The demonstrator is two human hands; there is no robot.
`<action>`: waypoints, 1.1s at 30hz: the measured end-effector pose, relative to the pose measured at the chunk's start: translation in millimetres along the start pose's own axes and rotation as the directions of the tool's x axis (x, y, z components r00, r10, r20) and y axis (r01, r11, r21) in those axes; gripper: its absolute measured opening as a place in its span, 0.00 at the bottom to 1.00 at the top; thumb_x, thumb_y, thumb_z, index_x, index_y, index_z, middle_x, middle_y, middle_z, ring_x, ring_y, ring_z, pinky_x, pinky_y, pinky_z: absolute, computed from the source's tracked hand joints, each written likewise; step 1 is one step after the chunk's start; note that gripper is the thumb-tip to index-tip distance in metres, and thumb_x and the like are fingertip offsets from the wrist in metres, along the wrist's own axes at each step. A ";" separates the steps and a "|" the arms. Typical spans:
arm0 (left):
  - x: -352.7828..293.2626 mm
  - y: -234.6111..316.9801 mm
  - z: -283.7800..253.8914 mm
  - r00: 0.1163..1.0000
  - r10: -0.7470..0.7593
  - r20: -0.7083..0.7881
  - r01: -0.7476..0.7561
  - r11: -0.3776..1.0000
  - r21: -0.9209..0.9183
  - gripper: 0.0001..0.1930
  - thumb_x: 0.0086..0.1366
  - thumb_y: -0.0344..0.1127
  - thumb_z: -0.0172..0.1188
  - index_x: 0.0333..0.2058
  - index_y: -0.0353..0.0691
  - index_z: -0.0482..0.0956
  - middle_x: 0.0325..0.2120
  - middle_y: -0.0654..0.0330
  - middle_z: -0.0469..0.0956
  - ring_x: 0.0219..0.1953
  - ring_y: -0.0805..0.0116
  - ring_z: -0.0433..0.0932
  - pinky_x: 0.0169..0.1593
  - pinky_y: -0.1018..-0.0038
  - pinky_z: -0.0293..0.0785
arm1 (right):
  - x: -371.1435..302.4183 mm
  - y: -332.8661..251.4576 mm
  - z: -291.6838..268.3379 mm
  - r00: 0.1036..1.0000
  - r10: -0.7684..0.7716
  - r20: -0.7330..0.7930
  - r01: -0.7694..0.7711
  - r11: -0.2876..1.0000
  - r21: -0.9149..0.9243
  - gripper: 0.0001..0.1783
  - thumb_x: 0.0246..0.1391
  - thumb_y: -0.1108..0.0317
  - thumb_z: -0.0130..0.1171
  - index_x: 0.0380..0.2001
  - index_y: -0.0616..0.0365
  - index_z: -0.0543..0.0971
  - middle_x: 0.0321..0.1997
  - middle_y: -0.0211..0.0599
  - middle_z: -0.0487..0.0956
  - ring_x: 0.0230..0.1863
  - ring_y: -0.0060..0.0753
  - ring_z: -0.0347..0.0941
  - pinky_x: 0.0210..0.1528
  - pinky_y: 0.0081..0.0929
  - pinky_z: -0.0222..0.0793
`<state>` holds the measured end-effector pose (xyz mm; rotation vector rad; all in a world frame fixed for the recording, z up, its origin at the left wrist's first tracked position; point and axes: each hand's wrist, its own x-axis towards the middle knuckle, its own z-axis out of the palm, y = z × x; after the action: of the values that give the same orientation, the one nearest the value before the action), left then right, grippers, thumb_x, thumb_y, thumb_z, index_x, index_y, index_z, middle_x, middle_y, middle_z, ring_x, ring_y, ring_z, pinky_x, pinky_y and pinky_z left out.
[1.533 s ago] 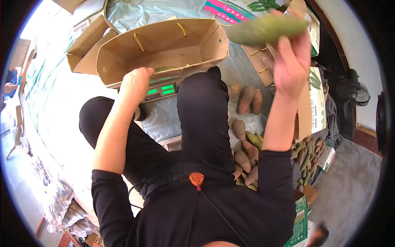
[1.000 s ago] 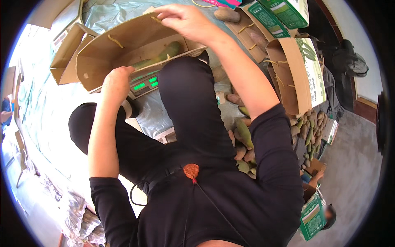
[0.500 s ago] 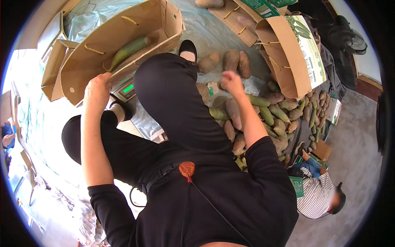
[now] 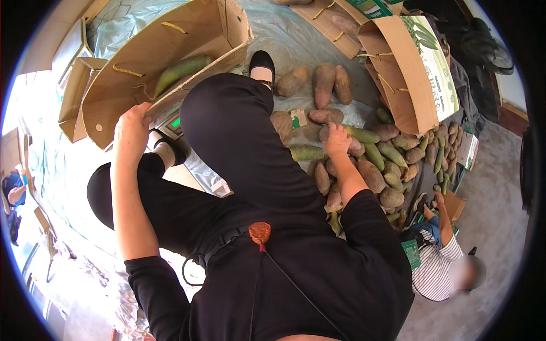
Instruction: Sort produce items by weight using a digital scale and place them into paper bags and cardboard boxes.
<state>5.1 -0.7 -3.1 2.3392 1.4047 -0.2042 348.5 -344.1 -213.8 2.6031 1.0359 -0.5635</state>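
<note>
My left hand (image 4: pixel 131 122) is closed on the near edge of an open cardboard box (image 4: pixel 122 74), which has yellow rope handles. Inside that box lies a long green radish (image 4: pixel 181 73). Just under the box's near side shows a scale (image 4: pixel 173 125) with a lit green display. My right hand (image 4: pixel 338 142) is over the pile, fingers apart and bent down against a reddish-brown tuber (image 4: pixel 356 146); no firm grip shows. Beside it are a green radish (image 4: pixel 364 134) and another brown tuber (image 4: pixel 326 116). Whatever lies beneath my palm is hidden.
To the right spreads a large pile of brown tubers (image 4: pixel 391 198) and green radishes. Several tubers (image 4: pixel 324 85) lie ahead on plastic sheeting. Another cardboard box (image 4: pixel 398 74) stands tipped open at the right. A person in a striped shirt (image 4: pixel 432 278) sits by the pile's lower right.
My right hand has moved down and slightly right onto the pile, its fingers opening out. My left hand stays on the box edge. The person at the right has shifted an arm.
</note>
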 end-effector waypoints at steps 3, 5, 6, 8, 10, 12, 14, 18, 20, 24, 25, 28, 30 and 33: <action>0.2 -2.1 -1.0 1.000 0.015 0.001 -0.015 1.000 0.011 0.14 0.55 0.24 0.56 0.42 0.37 0.77 0.36 0.47 0.77 0.42 0.47 0.75 0.45 0.59 0.70 | 7.2 15.7 6.7 0.989 0.091 0.118 -0.081 0.993 -0.090 0.31 0.44 0.69 0.62 0.54 0.44 0.66 0.57 0.31 0.67 0.59 0.37 0.62 0.55 0.46 0.60; -0.5 -2.5 0.0 1.000 0.026 -0.002 -0.026 1.000 0.012 0.14 0.55 0.24 0.56 0.42 0.38 0.77 0.36 0.47 0.77 0.42 0.47 0.75 0.45 0.59 0.70 | 14.5 22.6 13.0 0.991 0.054 0.121 -0.030 0.980 -0.195 0.28 0.47 0.70 0.60 0.53 0.44 0.65 0.56 0.30 0.67 0.59 0.36 0.62 0.55 0.46 0.60; -0.3 -4.5 0.5 0.999 0.034 -0.008 -0.034 0.999 0.018 0.14 0.55 0.24 0.56 0.42 0.38 0.77 0.36 0.48 0.77 0.42 0.47 0.75 0.45 0.59 0.70 | 19.8 21.0 13.2 0.993 0.036 0.114 -0.013 0.981 -0.193 0.28 0.47 0.70 0.60 0.53 0.44 0.65 0.56 0.30 0.67 0.59 0.36 0.62 0.55 0.46 0.60; -4.1 -4.4 1.4 0.999 0.034 -0.037 -0.034 0.999 0.010 0.13 0.55 0.23 0.55 0.40 0.38 0.78 0.36 0.47 0.77 0.41 0.47 0.75 0.45 0.58 0.70 | 19.9 15.9 12.6 0.990 0.016 0.141 0.021 0.967 -0.255 0.26 0.48 0.70 0.59 0.51 0.45 0.66 0.54 0.29 0.67 0.59 0.36 0.62 0.54 0.46 0.60; -2.5 -1.1 0.7 0.999 0.045 -0.022 -0.044 0.999 0.016 0.13 0.55 0.22 0.53 0.39 0.38 0.78 0.35 0.47 0.77 0.41 0.46 0.75 0.44 0.58 0.71 | 18.2 19.4 17.5 0.991 0.001 0.131 0.035 0.962 -0.271 0.26 0.47 0.70 0.59 0.51 0.45 0.65 0.55 0.29 0.67 0.59 0.36 0.62 0.54 0.46 0.61; -2.5 -2.2 2.9 0.998 0.046 -0.035 -0.045 0.999 0.024 0.14 0.54 0.22 0.52 0.39 0.39 0.79 0.35 0.47 0.77 0.40 0.46 0.76 0.44 0.58 0.71 | 16.9 16.2 18.1 0.992 -0.016 0.121 0.051 0.956 -0.290 0.26 0.47 0.69 0.60 0.51 0.45 0.65 0.55 0.29 0.67 0.59 0.35 0.62 0.53 0.47 0.61; -7.2 -5.7 3.2 0.998 0.019 -0.063 -0.017 0.999 0.039 0.14 0.54 0.21 0.52 0.39 0.39 0.79 0.35 0.47 0.77 0.40 0.47 0.76 0.44 0.58 0.72 | 13.2 3.8 5.5 0.978 -0.015 0.210 0.076 0.956 -0.283 0.31 0.42 0.66 0.66 0.50 0.47 0.65 0.54 0.32 0.67 0.59 0.37 0.62 0.53 0.48 0.62; -9.7 -7.0 3.2 0.995 0.048 -0.085 -0.046 0.999 0.025 0.14 0.54 0.21 0.51 0.39 0.40 0.79 0.34 0.48 0.77 0.40 0.48 0.76 0.44 0.59 0.72 | 4.5 -10.9 -9.3 0.987 0.064 0.148 -0.089 0.981 0.172 0.45 0.26 0.61 0.77 0.51 0.53 0.65 0.53 0.41 0.69 0.58 0.47 0.63 0.54 0.49 0.63; -3.5 -4.4 4.9 0.996 0.069 -0.052 -0.064 0.994 0.084 0.12 0.54 0.22 0.51 0.36 0.40 0.78 0.33 0.49 0.77 0.40 0.48 0.77 0.44 0.59 0.73 | 11.6 -3.1 0.7 0.997 0.034 0.064 -0.057 0.920 0.388 0.45 0.26 0.63 0.76 0.51 0.56 0.66 0.52 0.44 0.70 0.56 0.47 0.65 0.55 0.46 0.63; -5.6 -6.9 4.8 0.999 0.038 -0.018 -0.037 0.998 0.051 0.14 0.54 0.20 0.51 0.39 0.37 0.78 0.34 0.49 0.77 0.40 0.48 0.76 0.45 0.59 0.71 | 24.1 -40.5 -57.1 0.999 -0.023 -0.037 0.043 0.512 0.858 0.42 0.25 0.68 0.75 0.49 0.64 0.67 0.48 0.47 0.72 0.50 0.40 0.69 0.54 0.33 0.65; -6.0 -7.2 4.2 0.999 0.034 -0.020 -0.033 0.998 0.050 0.14 0.54 0.20 0.51 0.39 0.37 0.78 0.34 0.49 0.77 0.40 0.48 0.76 0.45 0.59 0.71 | 26.8 -55.0 -87.5 0.991 -0.076 -0.115 0.137 0.480 0.867 0.42 0.26 0.69 0.74 0.49 0.64 0.66 0.48 0.45 0.72 0.49 0.37 0.69 0.53 0.32 0.65; -6.5 -4.5 4.3 1.000 0.023 -0.008 -0.023 0.996 0.081 0.14 0.55 0.21 0.52 0.39 0.37 0.78 0.34 0.49 0.77 0.40 0.48 0.76 0.45 0.59 0.71 | 25.3 -97.1 -178.6 0.917 -0.218 -0.333 0.378 0.212 0.901 0.43 0.29 0.74 0.73 0.52 0.65 0.63 0.51 0.42 0.70 0.51 0.33 0.68 0.55 0.32 0.65; -5.3 -2.4 3.4 1.000 0.026 0.011 -0.027 0.996 0.088 0.13 0.55 0.21 0.52 0.39 0.37 0.78 0.34 0.48 0.77 0.41 0.48 0.76 0.44 0.59 0.71 | 14.3 -127.2 -244.0 0.832 -0.315 -0.456 0.498 0.062 0.865 0.45 0.29 0.73 0.75 0.54 0.64 0.62 0.53 0.43 0.69 0.55 0.36 0.67 0.57 0.35 0.65; -6.2 -5.3 1.6 0.999 0.031 -0.013 -0.030 0.997 0.074 0.12 0.55 0.22 0.53 0.38 0.37 0.78 0.34 0.48 0.77 0.41 0.48 0.76 0.44 0.59 0.71 | 5.6 -171.2 -319.7 0.650 -0.442 -0.618 0.732 0.144 0.666 0.46 0.29 0.70 0.75 0.55 0.63 0.64 0.54 0.43 0.70 0.56 0.37 0.68 0.59 0.36 0.63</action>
<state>-2.4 -4.2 -4.0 2.4243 1.3894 -0.2353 312.0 -94.2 46.6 3.0168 2.5899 -1.2608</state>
